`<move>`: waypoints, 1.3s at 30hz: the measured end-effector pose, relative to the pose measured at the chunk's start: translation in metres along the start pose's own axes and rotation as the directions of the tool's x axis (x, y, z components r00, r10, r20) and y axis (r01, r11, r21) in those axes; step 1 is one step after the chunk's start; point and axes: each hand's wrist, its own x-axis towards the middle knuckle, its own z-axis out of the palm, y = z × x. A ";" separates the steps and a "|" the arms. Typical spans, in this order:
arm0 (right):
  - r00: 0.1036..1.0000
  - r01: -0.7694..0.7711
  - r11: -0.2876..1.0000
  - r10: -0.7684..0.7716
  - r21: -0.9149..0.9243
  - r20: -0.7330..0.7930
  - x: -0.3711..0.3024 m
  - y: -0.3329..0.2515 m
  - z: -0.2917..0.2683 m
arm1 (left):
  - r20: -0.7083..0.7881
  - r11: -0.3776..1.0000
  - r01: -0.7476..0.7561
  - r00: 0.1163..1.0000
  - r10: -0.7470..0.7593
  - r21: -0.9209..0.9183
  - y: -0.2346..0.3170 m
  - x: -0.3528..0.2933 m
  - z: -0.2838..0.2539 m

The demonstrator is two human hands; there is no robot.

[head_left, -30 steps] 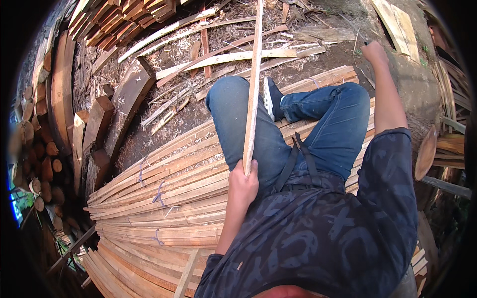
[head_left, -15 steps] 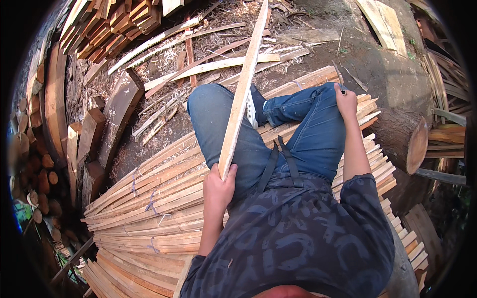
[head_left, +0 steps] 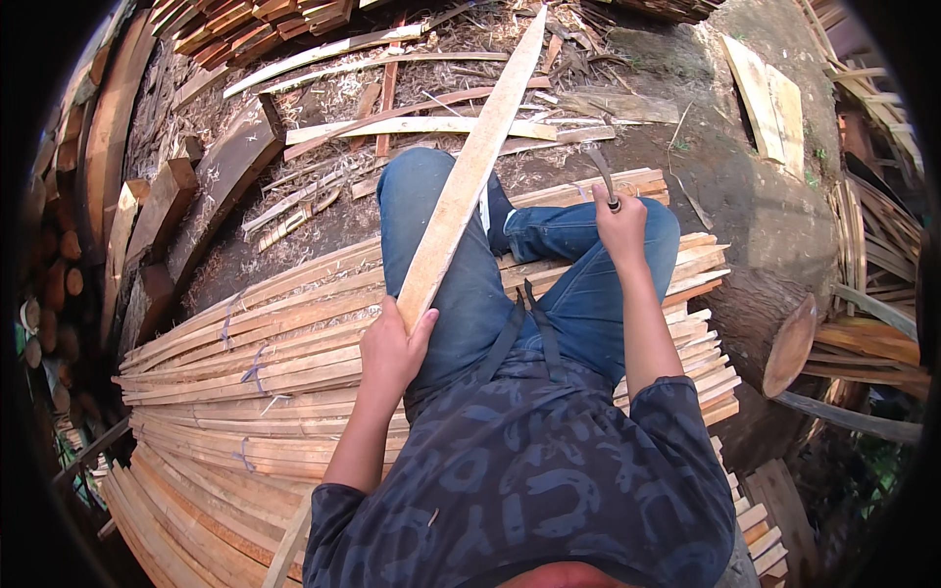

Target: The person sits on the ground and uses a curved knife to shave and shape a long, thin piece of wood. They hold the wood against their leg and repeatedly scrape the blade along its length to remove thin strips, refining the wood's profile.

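My left hand [head_left: 390, 348] is wrapped round the near end of a long, pale wooden slat [head_left: 472, 176]. The slat slants up and away across my left thigh, its broad face turned up and its far end narrowing to a point. A knife with a curved blade [head_left: 601, 169] is in my closed right hand [head_left: 621, 231], held above my right thigh. Its blade points away and a little left, apart from the slat; most of the handle is hidden in my fist.
Bundles of slats tied with string [head_left: 284, 367] lie beneath me and spread left. Loose strips [head_left: 431, 130] and shavings cover the ground ahead. Thick beams [head_left: 230, 176] lie at left, stacked lumber [head_left: 255, 24] at the far left. A log [head_left: 760, 323] is at right, boards [head_left: 774, 108] far right.
My right hand has lifted the knife from my right knee and moved left, toward the slat. The slat has turned to show more of its broad face.
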 end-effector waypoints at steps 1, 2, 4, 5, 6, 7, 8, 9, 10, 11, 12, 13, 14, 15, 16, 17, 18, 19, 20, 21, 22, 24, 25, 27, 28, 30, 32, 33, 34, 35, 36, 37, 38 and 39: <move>0.999 0.036 0.999 -0.035 -0.028 0.028 0.008 -0.014 -0.003 | -0.017 1.000 -0.012 1.000 0.012 -0.003 0.000 0.000 0.003; 0.996 0.071 0.996 -0.068 -0.057 0.056 0.016 -0.029 -0.006 | -0.033 1.000 -0.026 0.999 0.025 -0.007 -0.001 0.001 0.005; 0.981 0.181 0.971 -0.169 -0.153 0.094 0.030 -0.056 -0.008 | -0.068 0.999 -0.046 0.997 0.045 -0.009 -0.002 0.001 0.009; 0.967 0.252 0.941 -0.234 -0.225 0.104 0.036 -0.069 -0.009 | -0.085 0.998 -0.057 0.995 0.056 -0.010 -0.002 0.001 0.010; 0.948 0.317 0.901 -0.295 -0.296 0.117 0.043 -0.079 -0.010 | -0.099 0.997 -0.071 0.993 0.070 -0.011 -0.002 0.002 0.011; 0.945 0.326 0.876 -0.291 -0.356 0.151 0.050 -0.086 -0.012 | -0.143 0.995 -0.103 0.985 0.101 -0.003 -0.003 0.004 0.014; 0.941 0.336 0.846 -0.282 -0.413 0.186 0.057 -0.091 -0.011 | -0.185 0.991 -0.132 0.974 0.131 0.008 -0.007 0.006 0.018; 0.937 0.346 0.813 -0.272 -0.469 0.220 0.063 -0.094 -0.009 | -0.227 0.987 -0.160 0.961 0.160 0.020 -0.009 0.007 0.021; 0.940 0.341 0.787 -0.295 -0.515 0.173 0.070 -0.087 -0.005 | -0.233 0.985 -0.171 0.958 0.167 0.005 -0.011 0.009 0.023; 0.938 0.345 0.775 -0.298 -0.530 0.175 0.073 -0.091 -0.003 | -0.241 0.985 -0.172 0.956 0.165 -0.011 -0.013 0.009 0.025; 0.937 0.348 0.762 -0.301 -0.546 0.177 0.076 -0.100 -0.005 | -0.249 0.984 -0.174 0.955 0.162 -0.027 -0.015 0.009 0.027; 0.935 0.352 0.749 -0.305 -0.561 0.179 0.079 -0.104 -0.004 | -0.256 0.985 -0.170 0.954 0.157 -0.027 -0.015 0.010 0.028; 0.936 0.346 0.734 -0.312 -0.584 0.163 0.087 -0.100 0.001 | -0.258 0.985 -0.171 0.953 0.159 -0.025 -0.013 0.013 0.026; 0.941 0.330 0.721 -0.305 -0.609 0.149 0.094 -0.097 0.005 | -0.261 0.985 -0.172 0.952 0.160 -0.023 -0.011 0.014 0.026; 0.945 0.314 0.706 -0.300 -0.634 0.134 0.099 -0.095 0.008 | -0.259 0.985 -0.170 0.953 0.155 -0.038 -0.011 0.014 0.026; 0.947 0.303 0.694 -0.299 -0.654 0.121 0.102 -0.096 0.011 | -0.262 0.985 -0.164 0.954 0.145 -0.051 -0.011 0.014 0.026; 0.939 0.326 0.732 -0.323 -0.598 0.118 0.101 -0.102 0.008 | -0.265 0.985 -0.158 0.955 0.136 -0.063 -0.012 0.014 0.027; 0.945 0.309 0.724 -0.305 -0.616 0.116 0.105 -0.101 0.010 | -0.259 0.985 -0.158 0.957 0.133 -0.075 -0.014 0.014 0.028; 0.953 0.286 0.719 -0.285 -0.634 0.106 0.111 -0.098 0.011 | -0.253 0.983 -0.164 0.958 0.138 -0.083 -0.014 0.016 0.027; 0.958 0.268 0.711 -0.269 -0.651 0.100 0.118 -0.096 0.012 | -0.249 0.982 -0.166 0.959 0.138 -0.094 -0.015 0.016 0.028; 0.957 0.266 0.711 -0.274 -0.651 0.093 0.128 -0.096 0.010 | -0.248 0.984 -0.159 0.959 0.134 -0.084 -0.016 0.016 0.028; 0.970 0.226 0.727 -0.229 -0.649 0.081 0.143 -0.094 0.012 | -0.252 0.985 -0.159 0.958 0.137 -0.068 -0.015 0.018 0.028; 0.976 0.205 0.734 -0.206 -0.648 0.076 0.149 -0.094 0.012 | -0.254 0.986 -0.151 0.958 0.129 -0.068 -0.015 0.018 0.029; 0.986 0.147 0.766 -0.167 -0.626 0.027 0.164 -0.101 0.007 | -0.269 0.988 -0.138 0.957 0.113 -0.075 -0.013 0.020 0.029; 0.997 0.069 0.782 -0.075 -0.620 0.017 0.170 -0.106 0.006 | -0.264 0.988 -0.131 0.959 0.107 -0.078 -0.012 0.020 0.028; 0.983 -0.176 0.793 0.176 -0.583 -0.058 0.221 -0.062 -0.022 | -0.240 0.984 -0.150 0.963 0.123 -0.098 -0.005 0.019 0.023; 0.962 -0.271 0.758 0.230 -0.593 -0.145 0.264 0.011 -0.057 | -0.225 0.985 -0.152 0.966 0.131 -0.079 -0.008 0.016 0.027; 0.974 -0.220 0.725 0.120 -0.652 -0.194 0.260 0.015 -0.068 | -0.230 0.985 -0.155 0.964 0.135 -0.071 -0.009 0.021 0.026; 0.969 -0.239 0.718 0.135 -0.654 -0.205 0.253 0.018 -0.076 | -0.234 0.986 -0.149 0.964 0.130 -0.068 -0.009 0.022 0.025; 0.965 -0.256 0.706 0.149 -0.660 -0.215 0.244 0.021 -0.084 | -0.235 0.987 -0.142 0.964 0.122 -0.070 -0.010 0.021 0.025; 0.971 -0.238 0.724 0.168 -0.648 -0.169 0.226 0.019 -0.078 | -0.244 0.991 -0.116 0.965 0.096 -0.068 -0.009 0.020 0.027; 0.972 -0.233 0.731 0.195 -0.641 -0.131 0.199 0.016 -0.073 | -0.242 0.990 -0.111 0.966 0.088 -0.081 -0.007 0.022 0.026; 0.970 -0.229 0.771 0.232 -0.594 -0.073 0.174 0.022 -0.066 | -0.232 0.990 -0.105 0.969 0.082 -0.092 -0.007 0.022 0.025; 0.978 -0.192 0.805 0.204 -0.561 -0.042 0.146 0.030 -0.053 | -0.217 0.990 -0.101 0.973 0.079 -0.096 -0.008 0.021 0.025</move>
